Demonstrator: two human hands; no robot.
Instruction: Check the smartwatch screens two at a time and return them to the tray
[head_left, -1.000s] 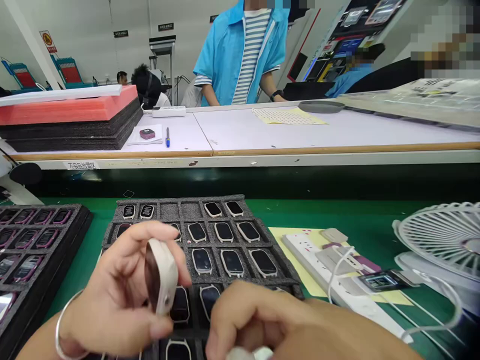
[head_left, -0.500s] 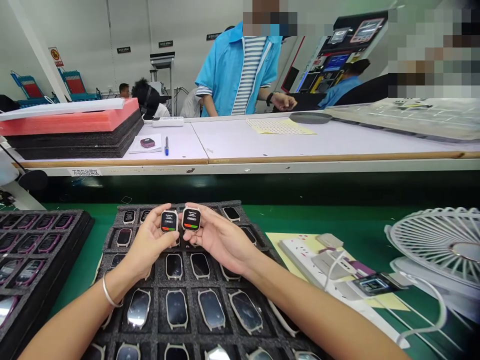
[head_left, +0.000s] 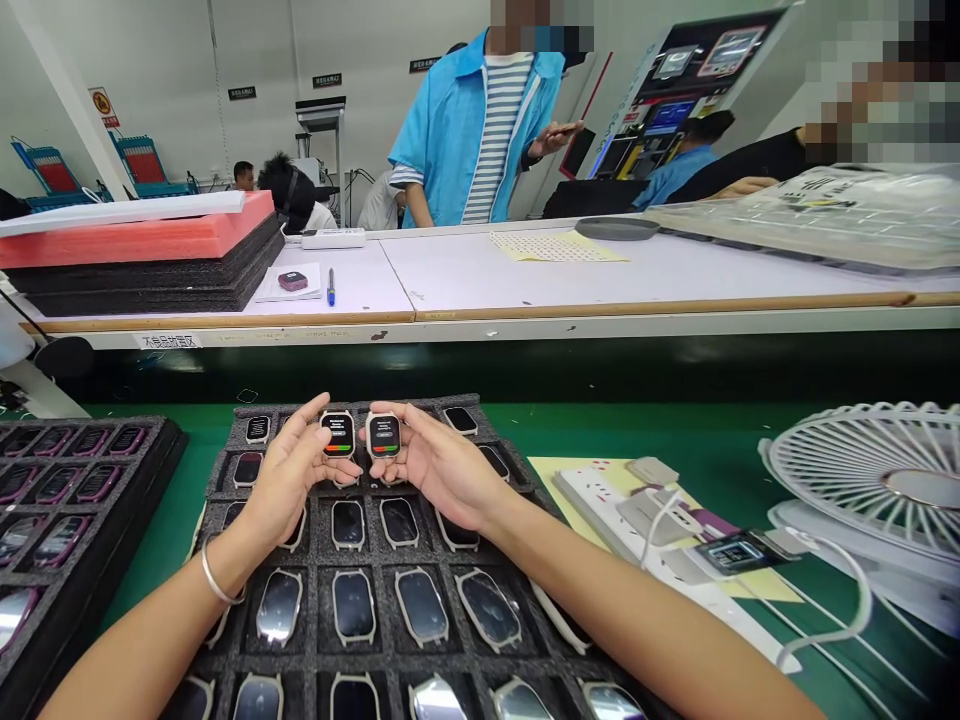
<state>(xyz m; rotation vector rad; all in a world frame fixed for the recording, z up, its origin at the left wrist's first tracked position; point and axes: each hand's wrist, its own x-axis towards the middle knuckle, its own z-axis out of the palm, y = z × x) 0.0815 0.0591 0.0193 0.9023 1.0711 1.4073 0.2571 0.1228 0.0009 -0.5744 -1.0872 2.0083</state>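
Note:
My left hand (head_left: pixel 289 470) holds a smartwatch case (head_left: pixel 338 434) without straps, its thumb close to the lit screen. Beside it, my right hand (head_left: pixel 427 455) grips a second smartwatch case (head_left: pixel 384 435) by its edges. Both screens show white text above a red and green bar. The two watches are side by side, slightly apart, over a dark foam tray (head_left: pixel 315 620). Silver-framed watch cases (head_left: pixel 352 606) lie in the tray's compartments, mostly with dark screens. My forearms and hands cover some of the compartments.
On the left stands another foam tray (head_left: pixel 161 440) with purple-rimmed watches. To the right are a power strip (head_left: pixel 600 520) with cables and a white fan (head_left: pixel 877 480). Behind runs a raised shelf (head_left: pixel 465 310) with stacked foam (head_left: pixel 150 260). A person in a blue jacket (head_left: pixel 442 130) stands beyond it.
My left thumb has moved up from the lower edge of its watch toward the screen, and the fingers have shifted beneath it. The person opposite has raised a hand with a flat object.

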